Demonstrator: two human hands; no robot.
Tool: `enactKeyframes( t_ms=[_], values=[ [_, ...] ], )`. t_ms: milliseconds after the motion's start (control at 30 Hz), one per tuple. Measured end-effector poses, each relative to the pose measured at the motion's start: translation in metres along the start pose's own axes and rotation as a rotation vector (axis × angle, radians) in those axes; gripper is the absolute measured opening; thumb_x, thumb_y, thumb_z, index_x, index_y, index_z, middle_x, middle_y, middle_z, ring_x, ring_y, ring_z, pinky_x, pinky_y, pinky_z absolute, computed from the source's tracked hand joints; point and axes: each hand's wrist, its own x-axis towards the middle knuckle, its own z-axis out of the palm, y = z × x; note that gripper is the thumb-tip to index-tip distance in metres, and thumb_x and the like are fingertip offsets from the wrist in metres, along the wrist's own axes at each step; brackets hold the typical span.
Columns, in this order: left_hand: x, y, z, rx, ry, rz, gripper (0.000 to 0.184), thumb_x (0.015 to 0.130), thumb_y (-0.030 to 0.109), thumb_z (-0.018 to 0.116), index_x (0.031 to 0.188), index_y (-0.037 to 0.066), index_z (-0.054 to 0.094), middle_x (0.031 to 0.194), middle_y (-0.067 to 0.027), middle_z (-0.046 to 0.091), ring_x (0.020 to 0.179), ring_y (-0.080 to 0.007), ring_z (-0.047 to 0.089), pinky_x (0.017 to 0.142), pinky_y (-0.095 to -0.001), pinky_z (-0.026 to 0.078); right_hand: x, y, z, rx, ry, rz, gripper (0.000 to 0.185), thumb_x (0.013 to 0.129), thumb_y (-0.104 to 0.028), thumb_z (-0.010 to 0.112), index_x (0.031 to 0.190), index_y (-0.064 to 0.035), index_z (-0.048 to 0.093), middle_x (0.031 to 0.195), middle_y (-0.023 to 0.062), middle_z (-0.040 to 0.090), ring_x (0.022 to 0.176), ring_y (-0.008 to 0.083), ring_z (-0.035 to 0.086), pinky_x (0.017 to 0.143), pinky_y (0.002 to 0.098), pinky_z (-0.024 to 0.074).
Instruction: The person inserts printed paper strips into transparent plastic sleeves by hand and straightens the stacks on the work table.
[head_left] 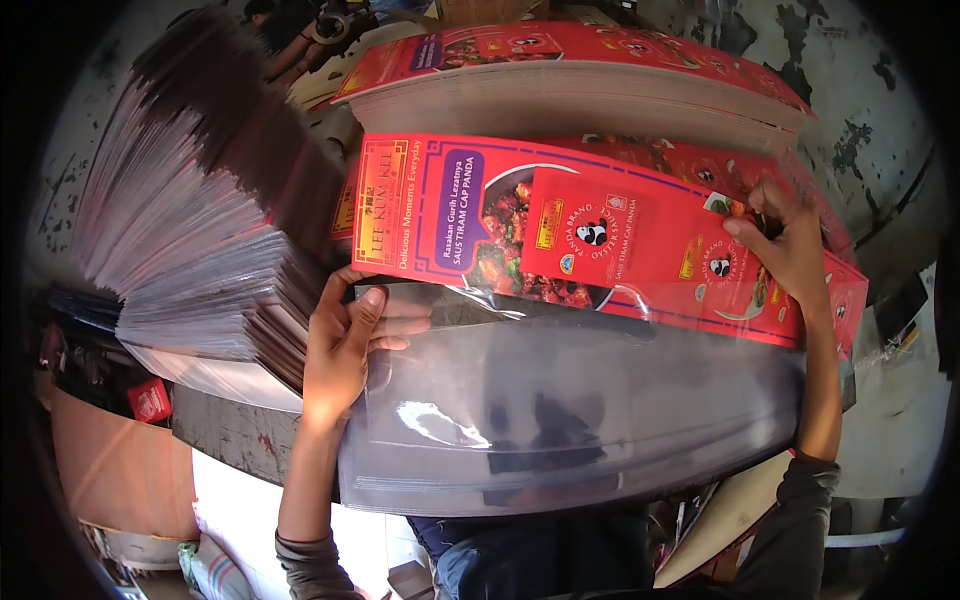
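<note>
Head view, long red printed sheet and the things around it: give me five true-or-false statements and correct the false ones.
1. The long, glossy red printed sheet bears a panda emblem. True.
2. The right hand touches that sheet toward its left end. False: it touches toward the right end.
3. The wide, transparent plastic sheets lie nearer the person than the red sheet. True.
4. The left hand is at the plastic's right end. False: it is at the left end.
5. A thick, red-topped stack of pale-edged sheets lies beyond the red sheet. True.

Plastic [580,410] glares; edges dim, seemingly blurred.
</note>
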Motion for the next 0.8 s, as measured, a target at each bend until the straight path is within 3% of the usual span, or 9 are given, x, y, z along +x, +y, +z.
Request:
enactKeyframes(
  t_ms=[233, 267, 433, 467, 500, 600, 633, 700, 800],
  values=[
    [0.0, 0.003, 0.001, -0.034, 0.003, -0.002, 0.035, 0.095, 0.032, 0.042, 0.107, 0.001, 0.052, 0.091, -0.0105, 0.066, 0.081, -0.0132, 0.065, 0.063, -0.0182, 0.046, 0.002, -0.001, -0.01, 0.035, -0.092, -0.042, 0.036, 0.069, -0.02, 0.076, 0.068, -0.0027, 0.045, 0.056, 0.0017, 0.039, 0.049, 0.0085, 0.035, 0.044, 0.0254, 0.0282],
    [-0.001, 0.002, -0.002, -0.041, -0.04, 0.005, 0.031, 0.096, 0.025, 0.04, 0.11, -0.001, 0.05, 0.095, -0.0126, 0.066, 0.086, -0.0166, 0.064, 0.067, -0.0212, 0.046, 0.003, 0.001, -0.009, 0.037, -0.086, -0.044, 0.036, 0.069, -0.02, 0.076, 0.068, -0.0027, 0.045, 0.056, 0.0017, 0.039, 0.049, 0.0085, 0.035, 0.044, 0.0254, 0.0282],
    [-0.001, -0.001, -0.003, -0.083, -0.049, 0.06, 0.029, 0.096, 0.024, 0.041, 0.114, 0.003, 0.049, 0.094, -0.0122, 0.066, 0.083, -0.0162, 0.065, 0.066, -0.0204, 0.045, 0.004, -0.001, -0.006, 0.125, -0.194, -0.034, 0.04, 0.066, -0.022, 0.078, 0.071, -0.004, 0.043, 0.059, 0.0022, 0.037, 0.05, 0.0083, 0.035, 0.044, 0.0255, 0.0284],
    [-0.002, -0.002, -0.005, -0.106, -0.044, 0.05, 0.029, 0.096, 0.024, 0.041, 0.115, 0.004, 0.048, 0.094, -0.0118, 0.066, 0.082, -0.016, 0.065, 0.066, -0.0201, 0.045, 0.003, -0.001, -0.007, 0.052, -0.241, -0.016, 0.041, 0.064, -0.028, 0.079, 0.081, -0.0036, 0.051, 0.061, 0.0065, 0.048, 0.05, 0.0136, 0.046, 0.048, 0.0295, 0.0351],
    [-0.003, -0.003, -0.007, -0.106, -0.037, 0.06, 0.029, 0.096, 0.024, 0.041, 0.115, 0.004, 0.048, 0.094, -0.0118, 0.066, 0.082, -0.016, 0.065, 0.066, -0.0201, 0.045, 0.004, -0.006, -0.005, 0.052, -0.234, -0.027, 0.041, 0.064, -0.028, 0.079, 0.081, -0.0036, 0.051, 0.061, 0.0065, 0.048, 0.05, 0.0136, 0.046, 0.048, 0.0295, 0.0351],
    [-0.004, -0.004, -0.006, -0.116, -0.008, 0.099, 0.027, 0.095, 0.028, 0.042, 0.108, 0.007, 0.052, 0.089, -0.008, 0.067, 0.073, -0.0131, 0.065, 0.059, -0.0181, 0.045, 0.01, -0.033, 0.0, 0.025, -0.391, -0.188, 0.062, 0.065, -0.039, 0.075, 0.114, -0.0076, 0.054, 0.084, 0.019, 0.063, 0.073, 0.0319, 0.061, 0.065, 0.04, 0.0442],
    [-0.004, -0.005, -0.008, -0.115, -0.008, 0.104, 0.027, 0.095, 0.028, 0.042, 0.108, 0.007, 0.052, 0.089, -0.008, 0.067, 0.073, -0.0131, 0.065, 0.059, -0.0181, 0.045, 0.014, -0.042, 0.001, 0.024, -0.386, -0.19, 0.062, 0.065, -0.039, 0.075, 0.114, -0.0076, 0.054, 0.084, 0.019, 0.063, 0.073, 0.0319, 0.061, 0.065, 0.04, 0.0442],
    [-0.003, 0.007, 0.007, -0.114, 0.003, 0.093, 0.027, 0.095, 0.028, 0.043, 0.107, 0.007, 0.052, 0.088, -0.008, 0.067, 0.072, -0.0131, 0.065, 0.058, -0.0177, 0.045, 0.027, -0.044, -0.011, -0.054, -0.636, -0.156, 0.064, 0.066, -0.044, 0.074, 0.114, -0.0078, 0.054, 0.083, 0.0179, 0.063, 0.072, 0.0315, 0.061, 0.065, 0.0384, 0.0446],
    [-0.002, 0.009, 0.012, -0.117, 0.022, 0.07, 0.026, 0.095, 0.028, 0.043, 0.107, 0.006, 0.052, 0.086, -0.0082, 0.067, 0.07, -0.0131, 0.065, 0.057, -0.0174, 0.045, 0.036, -0.039, 0.017, 0.007, -0.623, -0.197, 0.06, 0.071, -0.052, 0.066, 0.097, 0.0007, 0.054, 0.07, 0.0186, 0.057, 0.064, 0.0311, 0.059, 0.06, 0.0387, 0.0437]
  ],
)
